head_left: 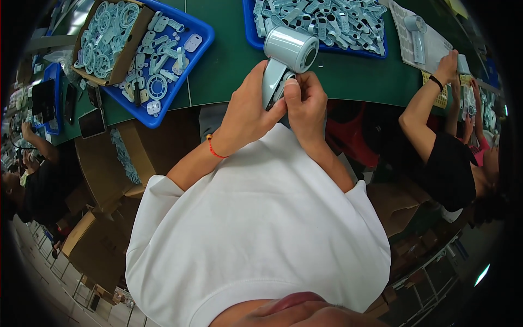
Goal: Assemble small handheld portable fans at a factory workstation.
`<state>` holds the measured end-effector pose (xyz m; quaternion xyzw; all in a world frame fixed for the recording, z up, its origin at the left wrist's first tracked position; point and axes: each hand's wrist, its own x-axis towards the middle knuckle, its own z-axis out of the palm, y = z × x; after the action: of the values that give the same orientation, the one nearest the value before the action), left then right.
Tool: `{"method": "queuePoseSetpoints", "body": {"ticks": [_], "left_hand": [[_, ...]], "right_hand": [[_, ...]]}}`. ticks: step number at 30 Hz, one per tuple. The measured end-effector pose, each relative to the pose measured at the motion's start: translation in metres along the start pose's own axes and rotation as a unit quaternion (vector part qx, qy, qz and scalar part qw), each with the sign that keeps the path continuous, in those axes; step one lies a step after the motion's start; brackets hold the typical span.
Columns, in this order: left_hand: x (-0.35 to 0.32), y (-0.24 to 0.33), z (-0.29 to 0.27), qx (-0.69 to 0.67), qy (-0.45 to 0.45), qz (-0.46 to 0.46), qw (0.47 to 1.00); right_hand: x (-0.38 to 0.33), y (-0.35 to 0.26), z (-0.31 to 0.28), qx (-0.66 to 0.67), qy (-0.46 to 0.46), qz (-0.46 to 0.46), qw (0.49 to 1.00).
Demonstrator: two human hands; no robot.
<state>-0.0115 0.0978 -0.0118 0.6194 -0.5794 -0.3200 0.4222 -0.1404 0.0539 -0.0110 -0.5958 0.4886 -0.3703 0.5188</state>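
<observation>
**Both hands on the dryer handle**

While the right hand point(306, 103) pinches the lower end of the handle, its thumb pressed flat on the front face and the other fingers curled behind, the left hand point(248, 111) wraps the same handle from the other side, fingers closed round its back and thumb lying along the edge. Held so, the dryer point(286, 60) is off the worktop point(229, 65), just over its near edge and close to the chest. Its long axis runs up and away from the fingers: handle low, between the two hands, and the round barrel above them, its open mouth turned to the right. Neither hand is clearly nearer; both touch the handle, and the barrel is free of both.

Beyond the barrel, touching the far edge of view, a blue tray point(381, 53) holds a heap of pale blue parts. Toward the left far corner a second tray point(193, 60) carries more such parts and a cardboard box point(133, 46) of rings. At the right edge of the worktop a co-worker's hand point(448, 64) reaches onto a printed sheet point(436, 41), beside another dryer point(417, 30). Nothing stands between the hands and the trays.
</observation>
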Motion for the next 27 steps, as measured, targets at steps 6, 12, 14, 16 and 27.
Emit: {"method": "queuePoseSetpoints", "body": {"ticks": [6,12,14,16,27], "left_hand": [[0.0,0.016,-0.012,-0.205,-0.06,-0.146,0.966],[-0.003,0.008,-0.009,-0.262,-0.065,-0.108,0.957],[-0.004,0.009,-0.012,-0.298,-0.081,-0.126,0.943],[-0.004,0.013,-0.014,-0.333,-0.096,-0.144,0.927],[-0.006,0.005,-0.018,-0.654,-0.224,-0.177,0.701]], "right_hand": [[0.001,-0.002,-0.004,0.021,-0.033,-0.007,0.999],[-0.003,-0.006,-0.004,0.068,-0.014,-0.05,0.996],[-0.007,-0.008,-0.006,0.068,-0.038,-0.048,0.996],[-0.008,-0.009,-0.007,0.061,-0.038,-0.064,0.995],[-0.006,-0.011,-0.013,0.165,-0.091,-0.09,0.978]]}}
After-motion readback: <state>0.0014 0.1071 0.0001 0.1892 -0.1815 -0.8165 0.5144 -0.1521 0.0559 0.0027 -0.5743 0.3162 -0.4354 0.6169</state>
